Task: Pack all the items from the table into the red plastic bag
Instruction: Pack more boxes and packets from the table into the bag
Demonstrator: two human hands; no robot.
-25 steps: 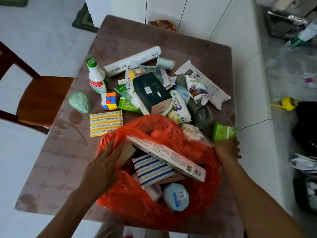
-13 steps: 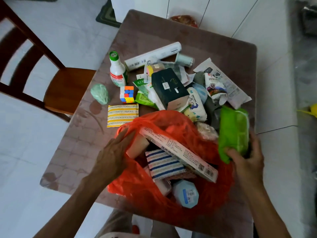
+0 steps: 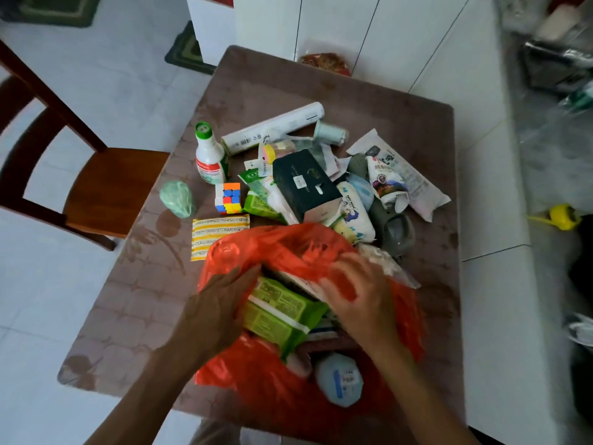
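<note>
The red plastic bag [image 3: 272, 245] lies open at the near edge of the table [image 3: 288, 81]. My left hand [image 3: 218, 313] grips its left rim. My right hand [image 3: 359, 297], blurred, hovers over the bag mouth with fingers spread and nothing in them. A green wipes packet [image 3: 279, 313] lies inside the bag between my hands, above a pale blue jar [image 3: 338, 380]. Beyond the bag is a pile: a dark box [image 3: 305, 184], a puzzle cube [image 3: 228, 198], a green-capped bottle [image 3: 209, 159], a yellow striped cloth [image 3: 218, 232], a white roll [image 3: 272, 128], a grey shoe [image 3: 394, 229] and white packets [image 3: 401, 175].
A small pale green bundle [image 3: 177, 199] sits apart at the table's left side. A wooden chair [image 3: 106, 187] stands to the left of the table. White cabinets [image 3: 491, 316] run along the right edge and the back.
My right hand picked up the green packet from the table's right side, carried it left and let it go in the bag. My left hand stayed on the bag's rim.
</note>
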